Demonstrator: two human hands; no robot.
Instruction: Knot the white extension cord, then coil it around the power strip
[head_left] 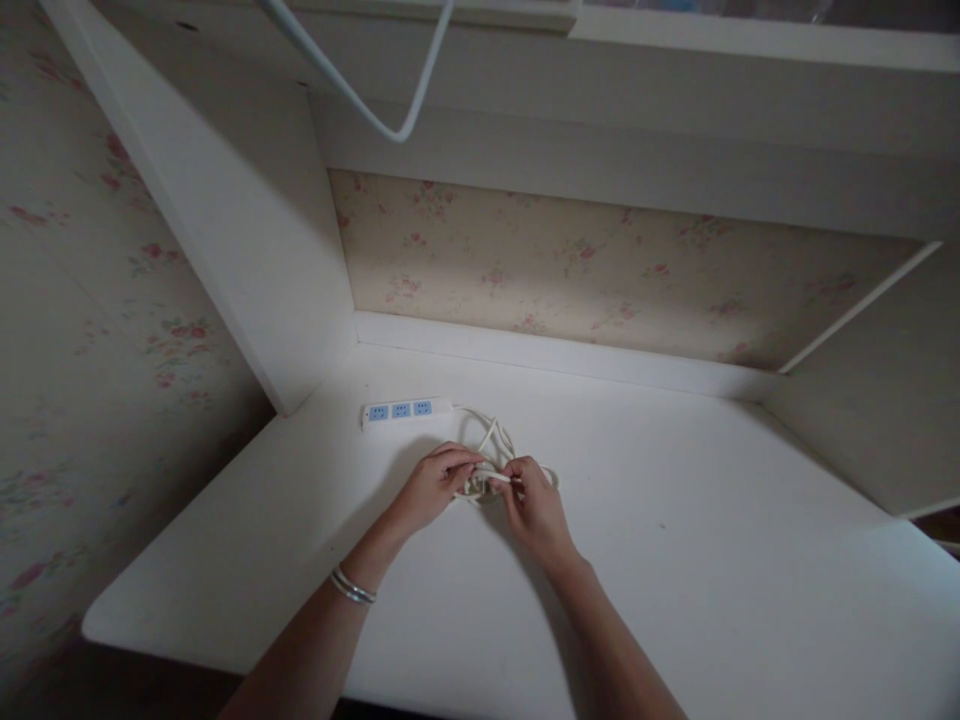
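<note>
A tangled off-white power cord (495, 436) lies on the desk, with its loops between and around my hands. My left hand (437, 484) has its fingers closed on the cord at the left of the tangle. From the right, my right hand (535, 505) pinches a length of the same cord between thumb and fingers. The cord runs back to a white power strip (406, 411) with three blue socket panels, which lies flat just beyond my left hand. My fingers partly hide the middle of the tangle, and the plug cannot be made out clearly.
The white desk (675, 560) has side panels at left and right and a low back ledge (562, 357). Overhead is a white shelf (637, 100), with a bent pale rod (401, 132) hanging down in front. Floral wallpaper (172, 340) covers the left wall.
</note>
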